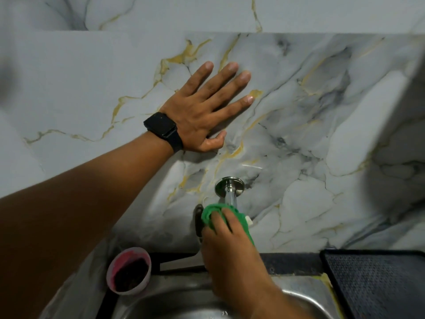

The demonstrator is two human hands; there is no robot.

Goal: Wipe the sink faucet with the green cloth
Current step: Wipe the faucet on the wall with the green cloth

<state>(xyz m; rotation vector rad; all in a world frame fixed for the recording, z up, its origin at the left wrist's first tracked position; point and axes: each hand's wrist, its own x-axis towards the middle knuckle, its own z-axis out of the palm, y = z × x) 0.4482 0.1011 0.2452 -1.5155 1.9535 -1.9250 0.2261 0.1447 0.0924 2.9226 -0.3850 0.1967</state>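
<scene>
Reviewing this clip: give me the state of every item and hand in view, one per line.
Left hand: open, flat on the wall.
Right hand: pressing the cloth on the faucet.
Cloth: bunched around the faucet.
Faucet: partly covered.
Cup: upright by the sink, dark contents.
Watch: on the left wrist.

Faucet [230, 192] on wall [322, 111] above sink [299, 295]; cup [128, 270] left, mat [379, 284] right.

A pink cup [128, 271] with dark contents stood at the steel sink's [299, 295] back-left corner; a dark mat [377, 282] lay right, below the marble wall [322, 134].
</scene>
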